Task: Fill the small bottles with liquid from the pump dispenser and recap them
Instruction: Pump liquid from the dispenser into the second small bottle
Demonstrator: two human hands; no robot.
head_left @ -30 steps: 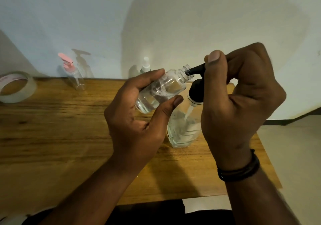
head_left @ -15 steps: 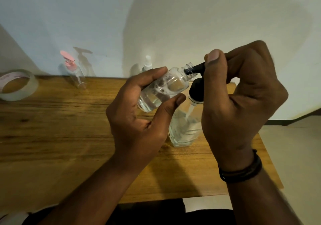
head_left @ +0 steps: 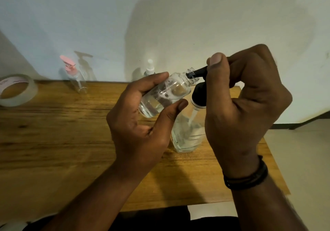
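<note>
**Clear glass bottle getting topped up at the pump spout**

Clear small bottle (head_left: 163, 95) is tilted in the left hand (head_left: 142, 122), fingers over the top and thumb underneath, so that grip is wrapped right around the glass. Its open neck points up and to the right, and the black nozzle (head_left: 196, 73) of the pump dispenser (head_left: 187, 134) pokes just into it. There's liquid pooled in the low end of the small bottle, with some bubbles higher up.

The right hand (head_left: 244, 104) is clenched over the black pump head, thumb on top of the spout. The dispenser itself stands on the wooden desk (head_left: 53, 141), partly full, dip tube visible inside.

Back by the wall: a pink-topped pump bottle (head_left: 75, 75), a white-topped spray bottle (head_left: 149, 68) partly hidden behind the left fingers, and a roll of clear tape (head_left: 17, 90) at the far left. A dark bracelet (head_left: 246, 175) sits on the right wrist.
</note>
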